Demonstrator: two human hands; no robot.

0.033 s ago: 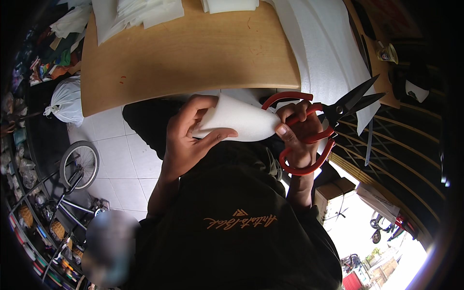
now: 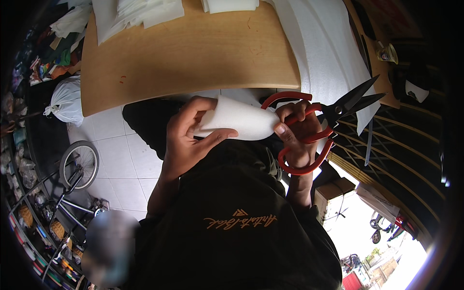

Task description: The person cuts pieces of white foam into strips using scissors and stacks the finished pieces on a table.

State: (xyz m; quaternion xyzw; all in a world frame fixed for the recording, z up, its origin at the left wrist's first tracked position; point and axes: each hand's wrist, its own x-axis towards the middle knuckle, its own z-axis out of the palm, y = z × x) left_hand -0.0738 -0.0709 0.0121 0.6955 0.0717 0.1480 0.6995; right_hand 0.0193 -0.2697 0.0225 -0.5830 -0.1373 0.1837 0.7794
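Note:
A white foam sheet (image 2: 244, 118), folded or rolled into a tapering shape, is held in front of my body, just off the table's near edge. My left hand (image 2: 186, 135) grips its wide end, thumb along the lower front and fingers curled in at the top. My right hand (image 2: 299, 135) is closed around scissors (image 2: 331, 116) with red handles and dark blades, its thumb and fingertips also pinching the foam's narrow end. The blades point up and to the right, spread apart, touching no foam in my hands. One red handle loop passes behind the foam.
Ahead stands a wooden table (image 2: 193, 53) with white sheets (image 2: 145, 12) at the far left. A long white sheet (image 2: 324, 43) drapes over its right side. A tied white bag (image 2: 67, 101) and a bicycle (image 2: 79, 166) are at the left; a cardboard box (image 2: 333, 188) is at the right.

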